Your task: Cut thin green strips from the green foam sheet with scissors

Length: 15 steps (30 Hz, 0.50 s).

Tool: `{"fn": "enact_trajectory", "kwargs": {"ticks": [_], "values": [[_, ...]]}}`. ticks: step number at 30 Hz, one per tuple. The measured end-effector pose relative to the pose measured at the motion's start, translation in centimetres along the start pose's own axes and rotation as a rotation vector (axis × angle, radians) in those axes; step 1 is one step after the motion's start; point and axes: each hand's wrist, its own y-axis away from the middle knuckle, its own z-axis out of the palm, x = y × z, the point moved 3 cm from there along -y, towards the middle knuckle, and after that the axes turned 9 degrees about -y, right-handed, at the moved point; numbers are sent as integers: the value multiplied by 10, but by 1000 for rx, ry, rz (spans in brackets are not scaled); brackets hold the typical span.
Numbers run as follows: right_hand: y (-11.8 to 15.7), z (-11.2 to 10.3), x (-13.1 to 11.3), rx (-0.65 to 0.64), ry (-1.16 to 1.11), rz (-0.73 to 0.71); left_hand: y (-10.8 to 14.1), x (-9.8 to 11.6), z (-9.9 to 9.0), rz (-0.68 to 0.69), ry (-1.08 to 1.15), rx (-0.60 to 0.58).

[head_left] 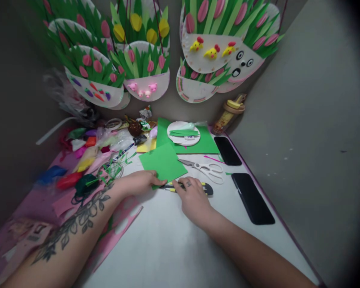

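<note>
Directly ahead of both hands lies the green paper square (163, 162), its near corner against the thumb of the left hand (141, 182), the nearer one; beneath the bent fingers of the right hand (195, 202), the black-and-yellow utility knife (209, 189) runs left to right; whether either hand grips, I cannot tell.

Two black phones (253, 199), probably a tumbler (227, 118)
</note>
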Motion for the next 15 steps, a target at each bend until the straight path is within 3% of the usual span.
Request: {"fn": "enact_trajectory", "kwargs": {"ticks": [5,10,15], "values": [[-1,2,-9,-11,-13,-32,-2,-4,6,-36,35,70],[3,4,-20,-33,-88,-199,0,-7,6,-71,64,102],[11,-6,-18,-47,-150,-279,0,8,0,-196,20,214]]}}
